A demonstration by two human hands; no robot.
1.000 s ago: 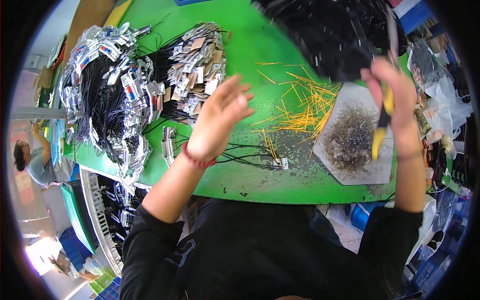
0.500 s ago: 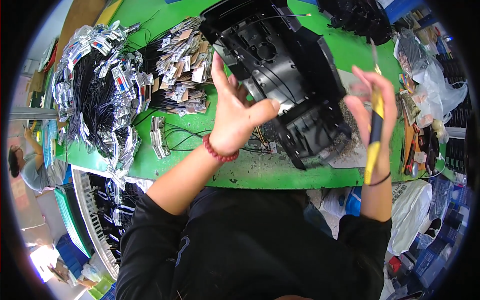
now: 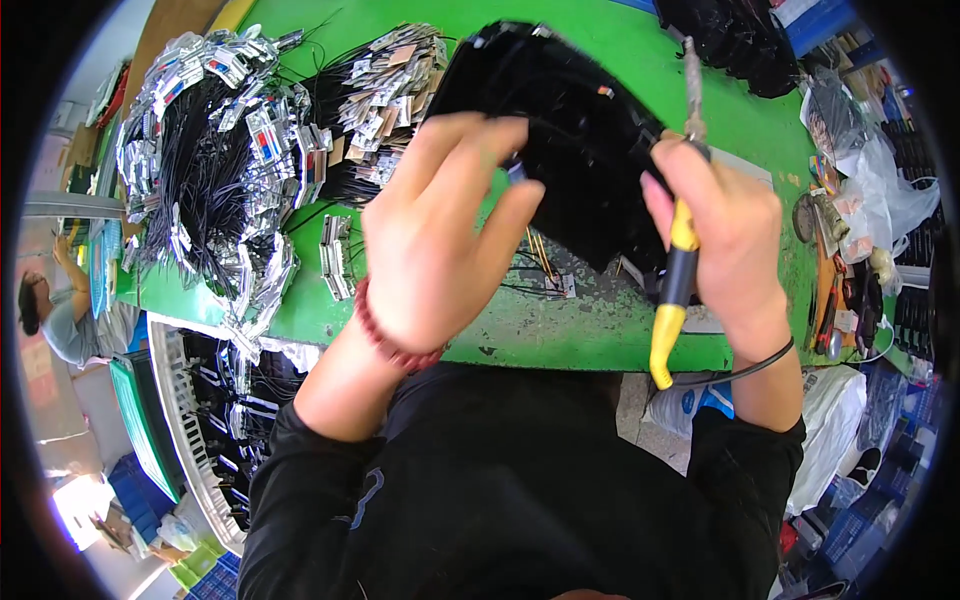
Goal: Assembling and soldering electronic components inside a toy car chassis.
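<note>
In the head view, the black housing point(image 3: 585, 150) sits tilted over the middle of the green worktop point(image 3: 550, 345), between the far edge and the near edge; whether its underside rests on the surface is hidden. The left hand point(image 3: 435, 225) lies over the housing's left side, blurred, its thumb and fingers apart; firm contact cannot be told. The right hand point(image 3: 735, 225) has its fingers closed round a yellow-and-black tool point(image 3: 680, 275), metal tip up toward the far edge, beside the housing's right rim; I cannot tell whether those fingers also pinch the rim.

The step in hand looks like positioning the housing. It would go best with the left hand taking the weight by the rim, so the right only guides. The tip may be hot, so it is wise to keep it pointing away from both the left fingers and the plastic. The housing should come down flat, clear of the yellow wires point(image 3: 540, 258) near its lower side, which could get trapped. The silver clip point(image 3: 336, 258), left of the left hand near the worktop's near edge, also deserves room, since a sleeve could drag it.
</note>
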